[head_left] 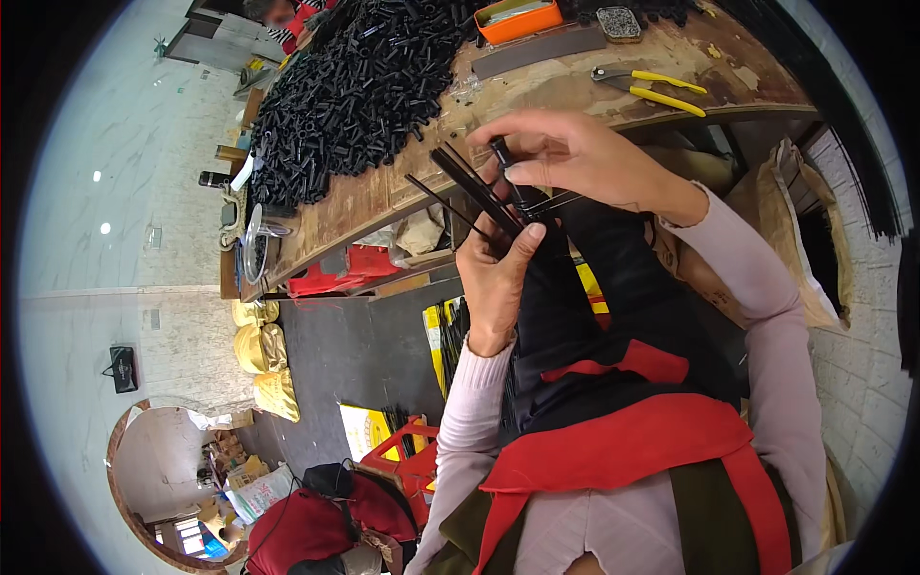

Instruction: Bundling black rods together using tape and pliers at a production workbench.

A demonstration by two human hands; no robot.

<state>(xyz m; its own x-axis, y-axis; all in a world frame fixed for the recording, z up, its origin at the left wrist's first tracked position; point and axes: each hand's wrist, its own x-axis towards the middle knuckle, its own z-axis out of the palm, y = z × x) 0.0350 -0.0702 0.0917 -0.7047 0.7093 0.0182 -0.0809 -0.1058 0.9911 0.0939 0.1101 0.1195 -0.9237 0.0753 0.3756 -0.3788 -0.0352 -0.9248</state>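
Over my lap, close to the bench edge, my left hand point(494, 287) is closed round several thin black rods point(471, 184). Their ends fan out beyond the fingers, toward the bench. My right hand point(604, 163) pinches a short black tubular piece point(500, 150) between thumb and fingers, just above and right of the rods. The lower end of that piece comes close to the left thumb; whether a rod sits inside it I cannot tell. A large heap of similar black tubular pieces point(355, 96) covers the left part of the bench.
The worn wooden bench point(402, 192) carries yellow-handled pliers point(661, 88), a grey flat strip point(537, 54), an orange tray point(517, 24) and a small tin point(619, 24). An open sack point(781, 230) stands at right. A red stool point(407, 450) is lower left; another person point(297, 21) is far left.
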